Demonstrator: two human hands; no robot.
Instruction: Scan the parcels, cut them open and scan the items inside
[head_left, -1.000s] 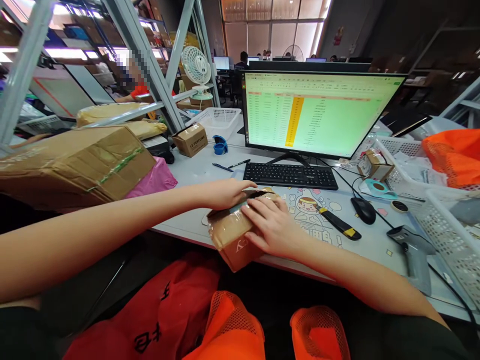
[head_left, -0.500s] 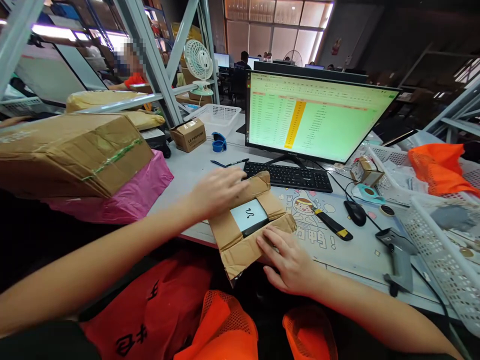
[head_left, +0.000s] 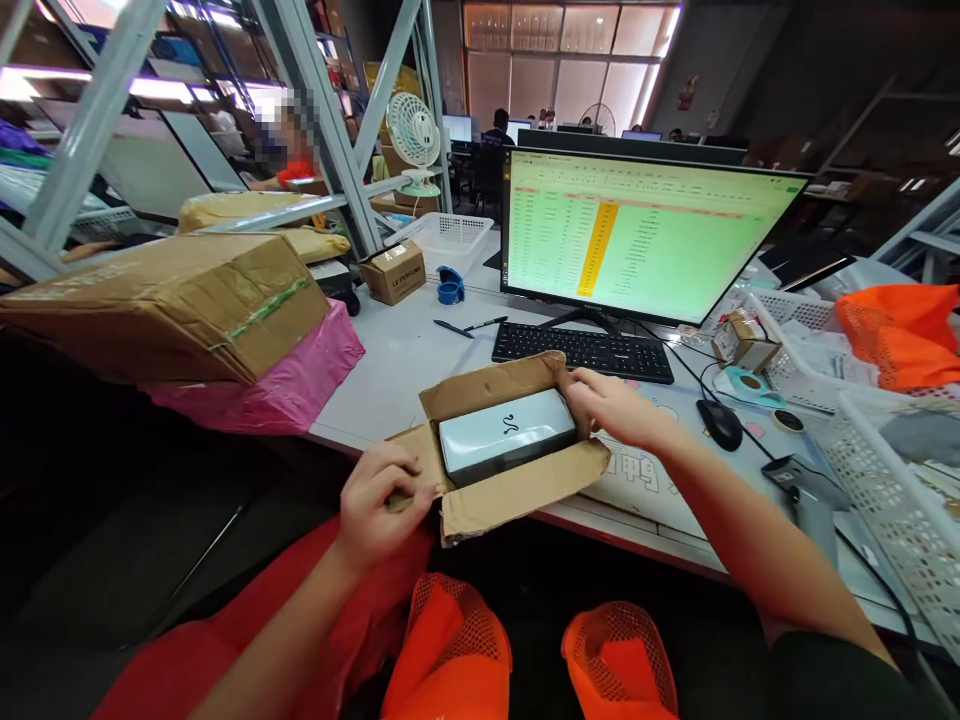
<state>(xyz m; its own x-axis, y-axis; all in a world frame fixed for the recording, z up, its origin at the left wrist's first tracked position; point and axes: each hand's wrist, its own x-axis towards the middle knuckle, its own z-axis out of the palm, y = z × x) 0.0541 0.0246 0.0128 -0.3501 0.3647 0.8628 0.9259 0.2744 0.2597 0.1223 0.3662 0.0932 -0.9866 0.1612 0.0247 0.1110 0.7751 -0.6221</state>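
Note:
An open cardboard box (head_left: 525, 495) lies at the front edge of the desk, its flaps folded outward. Inside rests a pale blue-white box (head_left: 487, 428) with a dark squiggle on top and a dark side. My left hand (head_left: 386, 500) has its fingers closed around the left flap. At the far right corner, my right hand (head_left: 604, 408) grips the right flap, its fingertips partly hidden by the cardboard. Behind the cardboard box is a black keyboard (head_left: 585, 350).
A large taped carton (head_left: 247, 310) sits on a pink package (head_left: 315, 375) at left. A monitor (head_left: 645, 230) stands behind the keyboard. To the right are a mouse (head_left: 720, 424), a scanner (head_left: 810, 490) and a white basket (head_left: 892, 520). A small perfume carton (head_left: 394, 272) stands at the back.
My left hand has moved down to the left flap, and my right hand up to the right flap. The flaps are spread wider, showing more of the inner box. The yellow-black cutter is no longer visible.

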